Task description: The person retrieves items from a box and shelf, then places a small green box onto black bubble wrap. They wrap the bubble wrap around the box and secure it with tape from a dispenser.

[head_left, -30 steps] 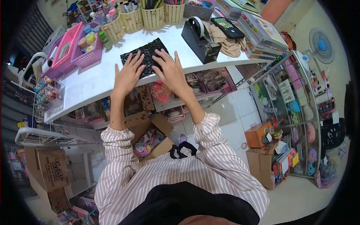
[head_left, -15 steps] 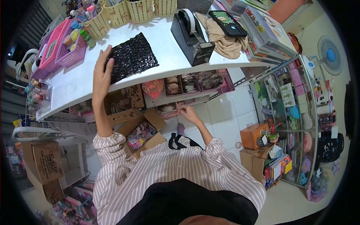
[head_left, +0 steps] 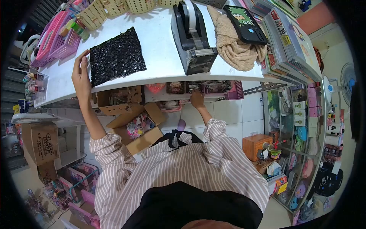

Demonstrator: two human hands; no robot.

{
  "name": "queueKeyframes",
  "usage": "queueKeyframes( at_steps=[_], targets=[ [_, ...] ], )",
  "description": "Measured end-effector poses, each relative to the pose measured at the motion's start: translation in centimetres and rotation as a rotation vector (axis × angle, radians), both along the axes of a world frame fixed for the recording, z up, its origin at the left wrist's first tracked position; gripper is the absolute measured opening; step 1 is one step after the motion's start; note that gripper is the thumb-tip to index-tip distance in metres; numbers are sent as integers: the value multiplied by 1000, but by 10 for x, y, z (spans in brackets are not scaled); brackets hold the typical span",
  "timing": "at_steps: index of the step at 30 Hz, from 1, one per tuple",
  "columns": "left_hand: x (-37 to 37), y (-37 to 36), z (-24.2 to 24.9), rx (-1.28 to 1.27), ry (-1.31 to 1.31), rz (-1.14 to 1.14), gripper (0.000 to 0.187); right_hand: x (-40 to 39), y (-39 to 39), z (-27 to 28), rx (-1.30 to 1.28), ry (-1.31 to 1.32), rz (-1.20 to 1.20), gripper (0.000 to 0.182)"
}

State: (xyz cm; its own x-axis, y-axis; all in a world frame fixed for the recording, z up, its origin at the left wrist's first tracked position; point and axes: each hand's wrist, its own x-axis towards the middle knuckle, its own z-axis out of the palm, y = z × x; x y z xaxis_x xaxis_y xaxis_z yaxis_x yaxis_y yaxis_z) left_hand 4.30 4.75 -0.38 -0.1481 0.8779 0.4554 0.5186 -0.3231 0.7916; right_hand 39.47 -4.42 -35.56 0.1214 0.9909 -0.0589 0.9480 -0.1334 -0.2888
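Note:
A square of black bubble wrap (head_left: pixel 118 57) lies on the white table (head_left: pixel 160 49). My left hand (head_left: pixel 81 74) rests at the table's front edge, its fingers stretched out along the left side of the wrap. Below the tabletop, my right hand (head_left: pixel 197 100) reaches to the middle section of a divided tray (head_left: pixel 185 88) filled with small packets. Its fingertips overlap the packets and are partly hidden there. A black tape dispenser (head_left: pixel 194 57) with a large roll stands to the right of the wrap.
On the right of the tabletop, a phone (head_left: pixel 246 24) lies on a beige cloth (head_left: pixel 236 53) beside stacked books (head_left: pixel 289 45). Pink baskets (head_left: pixel 65 44) stand at the left. An open cardboard box (head_left: pixel 146 141) sits below, near my body. A glass cabinet (head_left: pixel 293 141) is at the right.
My right hand has moved forward from the space below the shelf to the divided tray. My left hand has slid toward the wrap's left edge. The camera view has shifted.

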Motion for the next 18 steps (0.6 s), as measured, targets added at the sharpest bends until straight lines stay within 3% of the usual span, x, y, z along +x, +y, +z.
queueKeyframes(
  at_steps=[1,3,4,6,9,15,16,18],
  targets=[
    [1,-1,0,-3,4,0,35,-6,-2,0,-3,4,0,33],
    [2,-1,1,-14,9,19,35,-19,0,5,332,46,10,28],
    [2,-1,1,-11,24,27,35,-26,5,9,332,49,10,28],
    [-1,1,0,-9,16,34,35,-36,19,14,384,357,209,24],
    [-4,2,-2,-16,-15,55,35,-45,24,10,325,272,345,26],
    [-13,7,-10,1,58,13,32,-52,21,3,147,228,246,26],
    [-14,7,-8,-5,118,5,30,-51,19,4,280,279,286,28],
    [-15,8,-9,-43,124,-4,26,-38,14,15,313,408,287,28]
  ],
)
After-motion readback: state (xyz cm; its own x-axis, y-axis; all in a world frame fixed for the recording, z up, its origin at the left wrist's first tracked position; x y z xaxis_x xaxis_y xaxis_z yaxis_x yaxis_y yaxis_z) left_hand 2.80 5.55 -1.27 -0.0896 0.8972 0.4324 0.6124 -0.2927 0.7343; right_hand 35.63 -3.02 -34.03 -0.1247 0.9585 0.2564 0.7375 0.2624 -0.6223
